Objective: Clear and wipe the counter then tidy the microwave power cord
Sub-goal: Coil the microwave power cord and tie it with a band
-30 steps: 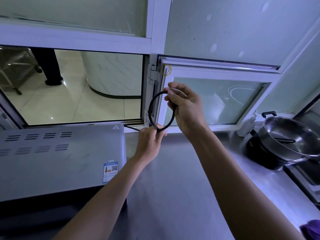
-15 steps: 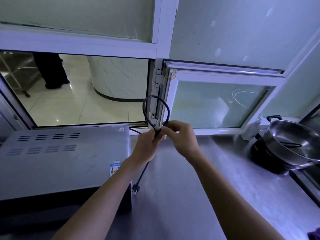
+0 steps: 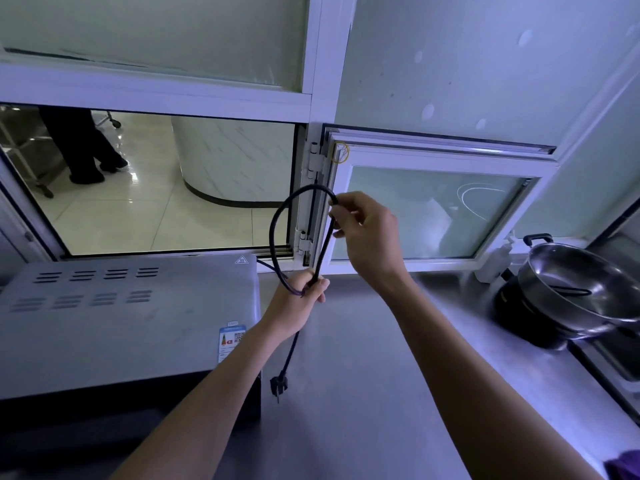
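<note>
Head view over a brushed stainless-steel counter (image 3: 363,393). The microwave (image 3: 114,323), a grey sheet-metal box with rows of slotted vents and an energy label (image 3: 231,342) near its right edge, stood at the left on the counter. Its power cord (image 3: 277,233), thin, black and smooth-sheathed, was drawn into a tall oval loop held above the counter between the microwave and the white-framed hinged window (image 3: 429,209). The left hand (image 3: 301,299) gripped the base of the loop, fingers curled round the crossed strands. The right hand (image 3: 367,230) pinched the upper right of the loop between thumb and fingertips. Below the left hand the free end hung straight down, ending in a black plug (image 3: 278,384) just beside the microwave's right front corner; whether the plug touched the counter could not be told. At the right a round, polished steel pot (image 3: 585,292) sat on a black cooker (image 3: 519,313), with a white bottle (image 3: 493,263) near the sill behind it. A purple cloth (image 3: 625,464) showed at the lower right corner.

Compared with half a second earlier, the right hand had risen from beside the left hand to the top of the loop, and the loop was wider and rounder. The left hand kept its hold at the base, and the plug end still hung below it.
</note>
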Motion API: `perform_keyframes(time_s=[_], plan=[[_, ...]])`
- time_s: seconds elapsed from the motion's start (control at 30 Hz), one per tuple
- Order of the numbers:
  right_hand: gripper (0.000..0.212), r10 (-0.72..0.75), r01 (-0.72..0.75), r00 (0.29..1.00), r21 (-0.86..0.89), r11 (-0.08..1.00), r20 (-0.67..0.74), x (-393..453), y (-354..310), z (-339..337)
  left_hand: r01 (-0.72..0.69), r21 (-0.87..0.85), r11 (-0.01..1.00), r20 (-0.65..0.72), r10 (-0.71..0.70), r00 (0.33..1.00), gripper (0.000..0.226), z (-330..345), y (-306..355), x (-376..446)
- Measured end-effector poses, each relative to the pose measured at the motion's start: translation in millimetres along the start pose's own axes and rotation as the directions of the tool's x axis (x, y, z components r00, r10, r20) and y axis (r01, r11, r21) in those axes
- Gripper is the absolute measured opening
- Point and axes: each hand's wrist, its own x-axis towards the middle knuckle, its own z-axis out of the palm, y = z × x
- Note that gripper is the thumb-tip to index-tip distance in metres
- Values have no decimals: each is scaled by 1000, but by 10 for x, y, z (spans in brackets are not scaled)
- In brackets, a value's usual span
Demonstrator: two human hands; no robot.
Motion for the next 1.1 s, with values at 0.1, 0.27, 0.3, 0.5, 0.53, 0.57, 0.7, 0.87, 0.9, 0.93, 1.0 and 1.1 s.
perform_keyframes(time_s=[0.1, 0.27, 0.3, 0.5, 0.53, 0.57, 0.7, 0.87, 0.9, 0.93, 1.0, 1.1], plan=[[13, -38, 38, 999, -4, 999, -32, 53, -19, -71, 13, 52, 999, 22, -14, 1000, 28, 3, -39, -26], [19, 9, -9, 1000, 31, 999, -11, -69, 150, -86, 38, 130, 991, 52, -45, 998, 30, 46, -18, -31], [24, 30, -30, 999, 8, 1000, 32, -121, 197, -73, 34, 139, 990, 42, -40, 998, 30, 51, -8, -30], [99, 187, -116, 932, -235, 965, 310, -453, 513, -33, 103, 308, 946, 47, -123, 991, 29, 59, -29, 19], [108, 186, -101, 921, -250, 963, 342, -496, 539, -25, 104, 344, 933, 49, -128, 991, 29, 63, -39, 14], [115, 184, -90, 910, -256, 963, 372, -535, 556, -11, 83, 355, 931, 53, -108, 993, 28, 70, -52, 4], [125, 179, -88, 901, -238, 967, 395, -645, 558, 76, -14, 510, 860, 49, -13, 999, 22, 125, -53, -40], [117, 136, -52, 941, -266, 963, 309, -643, 558, 122, -26, 658, 753, 88, -43, 995, 7, 159, 29, -102], [113, 129, -50, 951, -275, 960, 281, -630, 577, 125, -32, 678, 734, 92, -42, 995, 10, 164, 31, -101], [108, 129, -58, 960, -277, 959, 247, -619, 598, 126, -19, 663, 748, 85, -50, 995, 9, 160, 38, -101], [93, 151, -113, 978, -236, 965, 148, -601, 627, 117, -7, 600, 800, 75, -47, 996, 16, 155, 60, -113], [57, 204, -203, 979, -113, 973, -6, -565, 651, 78, -56, 555, 830, 68, 22, 997, 22, 154, 4, -141]])
